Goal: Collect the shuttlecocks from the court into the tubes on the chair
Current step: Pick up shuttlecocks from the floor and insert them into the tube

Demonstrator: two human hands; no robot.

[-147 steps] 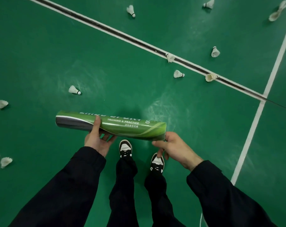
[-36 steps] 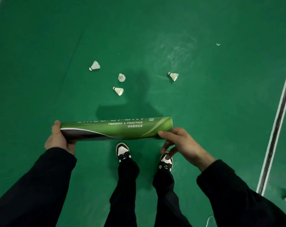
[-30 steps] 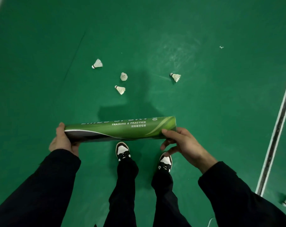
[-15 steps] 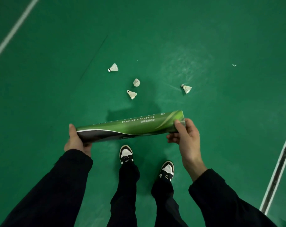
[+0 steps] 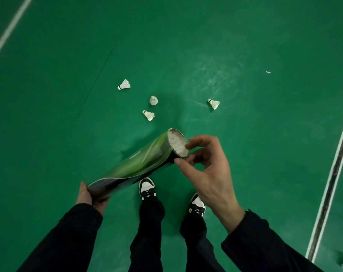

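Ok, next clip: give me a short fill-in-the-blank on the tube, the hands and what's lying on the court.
1. The left hand grips the tube at its ____ end.
2. The fingers of the right hand are at the tube's ____ end.
3. ____ shuttlecocks lie together on the floor ahead of the shoes.
4. The open end shows ____ feathers inside.

Missing words: closed (bottom); open; Four; white

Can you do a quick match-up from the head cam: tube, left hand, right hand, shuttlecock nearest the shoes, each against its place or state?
Things:
1. green tube
2. left hand
3. right hand
4. nearest shuttlecock

States:
A. lying on the green floor
B. grips the tube's dark lower end
C. fingers at the tube's open mouth
D. tilted, white feathers showing at the open end

Pairs: 1-D, 2-B, 3-C, 4-A
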